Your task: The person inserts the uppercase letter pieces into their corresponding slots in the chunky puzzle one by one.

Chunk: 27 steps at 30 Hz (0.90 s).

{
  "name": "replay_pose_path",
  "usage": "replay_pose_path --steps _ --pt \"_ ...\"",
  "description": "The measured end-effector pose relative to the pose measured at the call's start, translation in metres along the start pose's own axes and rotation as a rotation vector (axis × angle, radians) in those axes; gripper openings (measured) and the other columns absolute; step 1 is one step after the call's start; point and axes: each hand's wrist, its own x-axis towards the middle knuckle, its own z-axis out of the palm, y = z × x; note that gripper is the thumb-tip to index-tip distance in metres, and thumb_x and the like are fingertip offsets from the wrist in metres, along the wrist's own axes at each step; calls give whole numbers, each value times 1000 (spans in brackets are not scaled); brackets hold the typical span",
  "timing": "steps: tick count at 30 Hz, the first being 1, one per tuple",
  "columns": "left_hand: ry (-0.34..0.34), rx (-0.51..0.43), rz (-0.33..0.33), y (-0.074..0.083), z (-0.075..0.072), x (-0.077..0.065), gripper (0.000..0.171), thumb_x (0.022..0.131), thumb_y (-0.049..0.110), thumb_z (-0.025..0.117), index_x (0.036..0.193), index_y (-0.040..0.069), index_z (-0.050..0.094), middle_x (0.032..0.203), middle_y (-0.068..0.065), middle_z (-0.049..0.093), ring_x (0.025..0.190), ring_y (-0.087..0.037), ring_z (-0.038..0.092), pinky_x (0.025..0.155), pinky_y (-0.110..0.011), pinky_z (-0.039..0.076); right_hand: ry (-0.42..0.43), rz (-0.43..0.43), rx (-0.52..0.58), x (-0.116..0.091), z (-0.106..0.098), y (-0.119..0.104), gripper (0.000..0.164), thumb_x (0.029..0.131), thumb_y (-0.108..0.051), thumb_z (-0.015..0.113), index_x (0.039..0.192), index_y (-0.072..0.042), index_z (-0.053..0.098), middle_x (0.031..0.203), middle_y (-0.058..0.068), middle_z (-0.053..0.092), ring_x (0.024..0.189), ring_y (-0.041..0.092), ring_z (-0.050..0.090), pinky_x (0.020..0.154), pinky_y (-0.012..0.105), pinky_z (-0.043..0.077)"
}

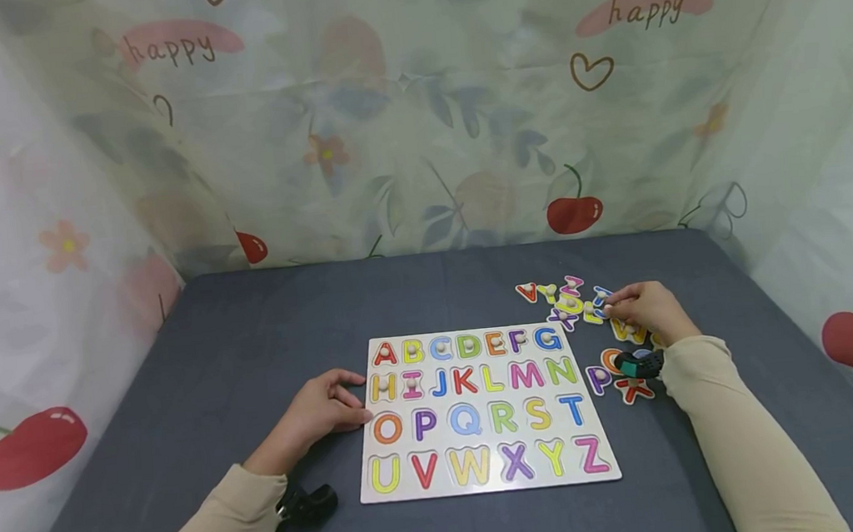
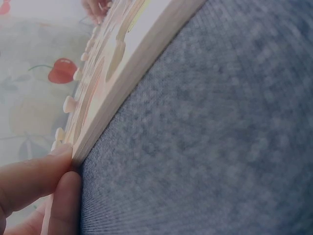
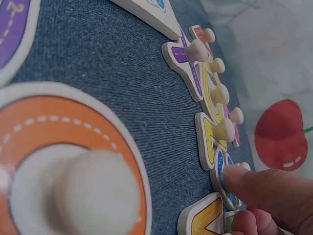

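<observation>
A white alphabet puzzle board lies flat on the dark cloth. Knobbed letters A through I fill its first slots; the slots from J to Z show only printed letters. My left hand holds the board's left edge, and its fingertips lie at that edge in the left wrist view. Over the loose letters right of the board, my right hand pinches at a blue letter piece. The thumb hides most of that piece and its knob. A yellow letter lies beside it.
Several loose letters lie behind the board's right corner, among them a red V and a purple X. Closer in are a purple P, a red K and an orange letter. A printed curtain rises behind the table.
</observation>
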Motion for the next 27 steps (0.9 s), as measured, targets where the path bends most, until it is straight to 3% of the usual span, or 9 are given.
replay_pose_path --steps 6,13,27 --pt "-10 -12 -3 0 0 0 56 67 2 81 116 3 54 78 -13 58 66 -19 62 63 -31 55 2 -7 -28 -2 0 -2 28 86 -20 66 103 2 61 79 6 60 65 20 52 56 31 46" --pt "-3 -12 6 0 0 1 55 66 2 81 115 2 55 77 -12 59 65 -19 62 62 -31 54 22 -28 -61 -3 0 -4 28 85 -21 67 101 2 61 77 6 59 64 20 52 55 30 45" --pt "0 -5 8 -1 0 1 55 66 2 81 114 2 55 77 -12 58 65 -18 61 62 -31 54 10 -14 29 -8 0 -8 31 87 -20 64 106 4 58 82 6 60 64 15 52 56 28 47"
